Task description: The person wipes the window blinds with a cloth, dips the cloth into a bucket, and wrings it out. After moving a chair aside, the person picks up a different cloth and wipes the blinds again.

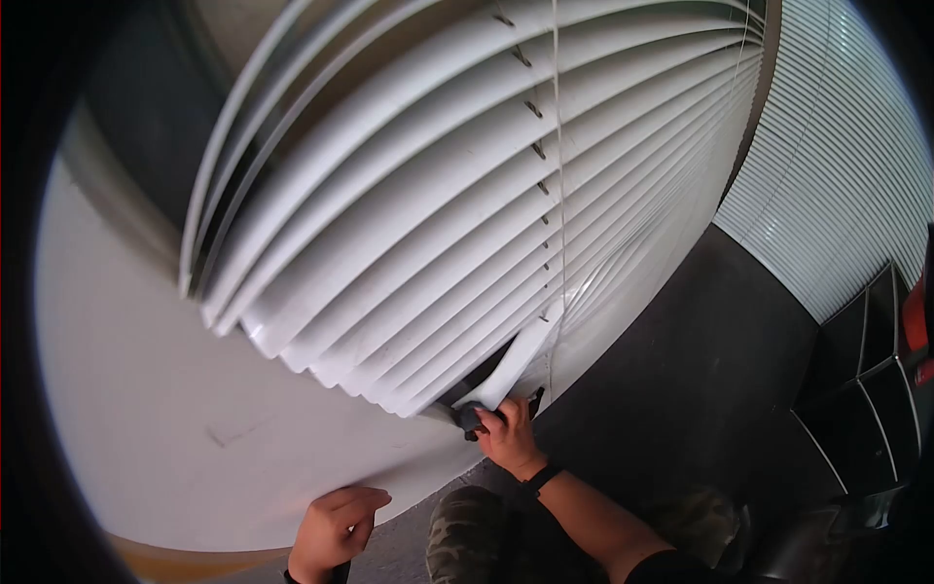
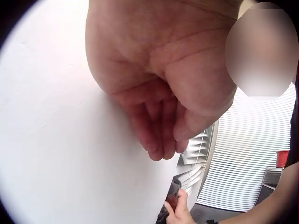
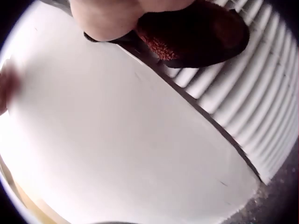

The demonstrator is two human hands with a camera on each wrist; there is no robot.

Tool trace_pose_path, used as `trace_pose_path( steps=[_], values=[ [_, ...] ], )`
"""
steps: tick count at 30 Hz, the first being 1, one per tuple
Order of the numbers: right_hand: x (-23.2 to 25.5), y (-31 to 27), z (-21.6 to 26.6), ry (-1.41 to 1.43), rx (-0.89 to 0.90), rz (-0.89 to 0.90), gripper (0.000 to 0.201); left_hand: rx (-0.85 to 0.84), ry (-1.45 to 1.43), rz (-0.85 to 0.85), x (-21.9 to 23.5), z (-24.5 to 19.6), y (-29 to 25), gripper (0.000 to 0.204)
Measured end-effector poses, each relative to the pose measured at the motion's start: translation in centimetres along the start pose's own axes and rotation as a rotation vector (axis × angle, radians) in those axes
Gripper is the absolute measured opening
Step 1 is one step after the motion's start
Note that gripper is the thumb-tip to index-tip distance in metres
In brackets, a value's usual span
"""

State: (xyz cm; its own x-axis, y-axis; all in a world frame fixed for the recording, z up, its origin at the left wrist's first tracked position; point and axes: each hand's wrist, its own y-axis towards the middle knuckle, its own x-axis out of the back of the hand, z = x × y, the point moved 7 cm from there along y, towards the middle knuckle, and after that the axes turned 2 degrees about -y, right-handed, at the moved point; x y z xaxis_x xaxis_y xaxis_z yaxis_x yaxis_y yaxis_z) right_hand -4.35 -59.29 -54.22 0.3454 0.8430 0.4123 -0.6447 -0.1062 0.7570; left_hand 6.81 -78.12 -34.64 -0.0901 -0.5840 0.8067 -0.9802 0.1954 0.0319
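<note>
White venetian blinds [image 1: 418,224] hang in many wide slats, joined by a pull cord [image 1: 560,185]. At their lower end my right hand [image 1: 511,438] grips a dark cloth [image 1: 469,419] around the end of a low slat [image 1: 516,365]. In the right wrist view the cloth [image 3: 201,35] looks fuzzy and dark red, with the hand partly cropped at the top. My left hand [image 1: 336,526] holds nothing; its fingers lie together, loosely bent, beside the white wall [image 1: 292,457]. The left wrist view shows its palm [image 2: 163,70].
More blinds [image 1: 846,127] cover a window on the right. Below them stands a dark shelf unit [image 1: 856,389] with a red object [image 1: 915,316] beside it. Camouflage trouser legs [image 1: 467,535] show at the bottom, over a dark grey floor [image 1: 681,380].
</note>
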Motion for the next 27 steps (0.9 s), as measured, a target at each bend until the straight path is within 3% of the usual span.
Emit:
trace_pose_path(
  steps=[5,7,11,15,20,23,25,26,27],
  values=[
    [-3.6,-8.2,-5.7,-0.002,-0.178,0.126,0.063,0.055,-0.013,0.075,0.1,-1.6,-0.1,0.031],
    [-5.2,-10.6,-8.2,0.006,-0.337,0.24,0.059,0.056,0.019,0.084,0.0,-1.8,0.0,0.034],
    [-7.1,-14.1,-10.5,-0.076,-0.429,0.392,0.054,0.078,0.048,0.107,0.0,-2.0,0.6,0.035],
    [-7.5,-19.3,-12.4,-0.013,-0.673,0.567,0.042,0.091,0.056,0.104,-0.2,-1.9,0.2,0.034],
    [-4.0,-22.7,-10.3,-0.074,-0.647,0.636,0.037,0.067,0.041,0.073,-1.0,-0.9,-0.9,0.033],
    [-3.1,-24.5,-11.0,-0.036,-0.743,0.648,0.035,0.041,0.056,0.019,-1.1,-0.7,-1.6,0.03],
    [-2.4,-27.8,-11.9,0.097,-0.978,0.66,0.045,0.027,0.003,0.003,-2.0,0.7,-2.5,0.027],
    [-1.2,-26.4,-11.7,0.097,-0.96,0.655,0.045,0.012,0.009,-0.005,-1.0,-0.6,-1.8,0.024],
    [-0.7,-27.1,-12.0,0.127,-1.099,0.843,0.054,-0.002,-0.001,-0.038,-0.7,-0.4,-2.1,0.024]
  ],
)
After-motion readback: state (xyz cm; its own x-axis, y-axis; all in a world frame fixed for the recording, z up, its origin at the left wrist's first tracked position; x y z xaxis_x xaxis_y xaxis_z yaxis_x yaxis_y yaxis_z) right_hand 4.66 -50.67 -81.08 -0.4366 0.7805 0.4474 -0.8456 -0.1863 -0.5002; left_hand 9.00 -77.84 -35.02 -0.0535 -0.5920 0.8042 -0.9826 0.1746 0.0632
